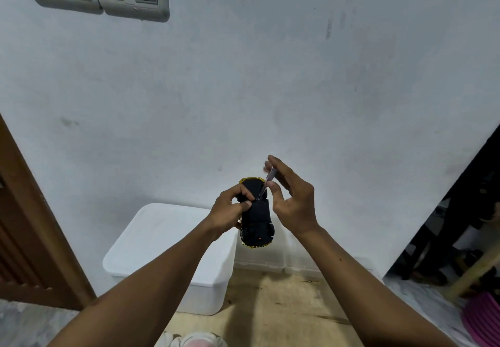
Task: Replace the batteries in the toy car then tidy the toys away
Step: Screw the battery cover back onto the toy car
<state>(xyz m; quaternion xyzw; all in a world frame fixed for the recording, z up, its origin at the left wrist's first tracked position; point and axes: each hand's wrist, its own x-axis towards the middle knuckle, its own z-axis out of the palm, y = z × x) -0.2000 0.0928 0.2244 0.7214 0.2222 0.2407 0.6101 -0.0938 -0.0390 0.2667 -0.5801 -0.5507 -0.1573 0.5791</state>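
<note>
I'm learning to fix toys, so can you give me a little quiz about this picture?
1. True or false: the left hand grips the black-and-yellow plastic toy car upside down, with its black underside towards the camera.
2. Pick one: the thin small screwdriver is pinched by A) the left hand, B) the right hand, C) nobody.
3. Fill the gap: the white lidded plastic box below the car stands against the ____.

Key: 1 true; 2 B; 3 wall.
</note>
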